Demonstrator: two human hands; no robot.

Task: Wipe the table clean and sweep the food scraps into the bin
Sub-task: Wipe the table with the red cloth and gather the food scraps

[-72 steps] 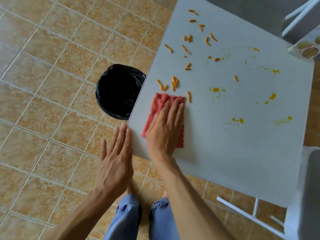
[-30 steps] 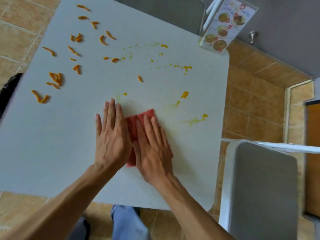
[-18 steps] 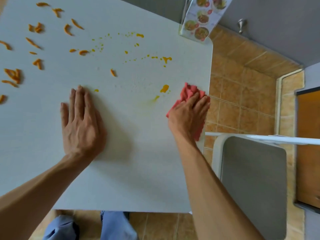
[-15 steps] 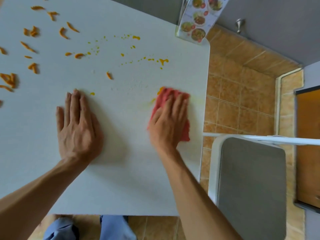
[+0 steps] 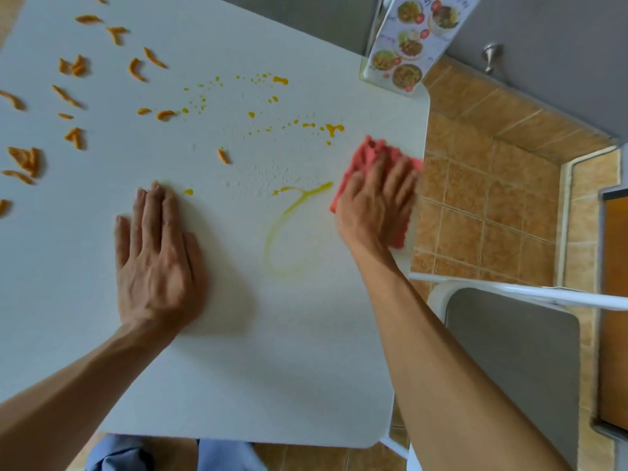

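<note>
**Red cloth at the edge of a messy tabletop**

The right hand [image 5: 375, 205] lies flat on a red cloth [image 5: 368, 154] near the right edge of the white tabletop [image 5: 238, 368]. Its fingers [image 5: 397, 178] are spread out and press down on the cloth; they are not curled around it. The hand looks a bit blurry. Part of the cloth sticks out past the fingers, and part of it reaches the tabletop's edge.

The left hand [image 5: 153, 263] rests flat on the bare tabletop, well apart from the cloth. Its fingers [image 5: 153, 212] are straight and close together, and it holds nothing.

Between the two hands there is a thin yellow smear [image 5: 289, 232] shaped like a loop. One end of it comes close to the cloth. Farther up the tabletop there are many small yellow drops [image 5: 272, 100] and a bigger yellow blob [image 5: 334, 129] just above the cloth.

Orange food scraps [image 5: 73, 66] lie all over the far left part of the tabletop. One small scrap [image 5: 222, 155] sits alone nearer the middle.

A menu card [image 5: 407, 39] with food pictures stands at the far right corner. A white chair with a grey seat [image 5: 509, 368] is beside the tabletop on the right, on a floor of brown tiles [image 5: 475, 185]. The bin cannot be seen
</note>
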